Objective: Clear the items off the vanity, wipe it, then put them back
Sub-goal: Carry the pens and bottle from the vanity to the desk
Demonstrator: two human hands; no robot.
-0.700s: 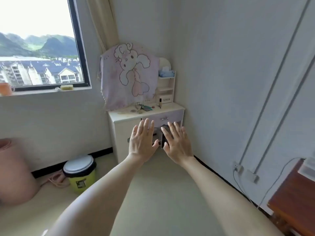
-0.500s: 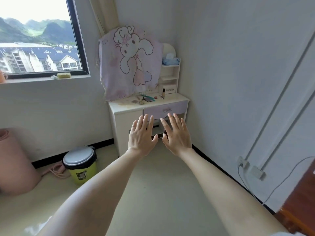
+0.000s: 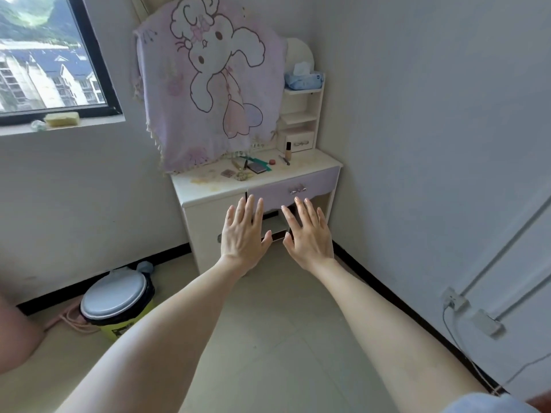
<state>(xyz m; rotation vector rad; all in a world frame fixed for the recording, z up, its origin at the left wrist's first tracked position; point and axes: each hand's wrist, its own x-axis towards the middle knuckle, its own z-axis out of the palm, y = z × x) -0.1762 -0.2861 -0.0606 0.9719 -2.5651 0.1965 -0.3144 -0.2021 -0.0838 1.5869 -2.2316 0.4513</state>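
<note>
Nothing has been cleared yet: the small cream wooden vanity with the lilac drawer [image 3: 208,189] stands in the corner, its stained top strewn with compacts, a green comb [image 3: 262,165] and a slim foundation bottle [image 3: 288,150] by the shelves. Both arms reach forward, left hand [image 3: 243,234] and right hand [image 3: 308,236] flat, fingers spread, holding nothing, short of the vanity. I'd judge stepping closer and lifting items comes next.

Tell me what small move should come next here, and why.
Probably step closer and reach the right hand for the upright bottle. Both hands, left hand included, are open, empty and short of the vanity top, which is stained and scattered with small cosmetics.
</note>
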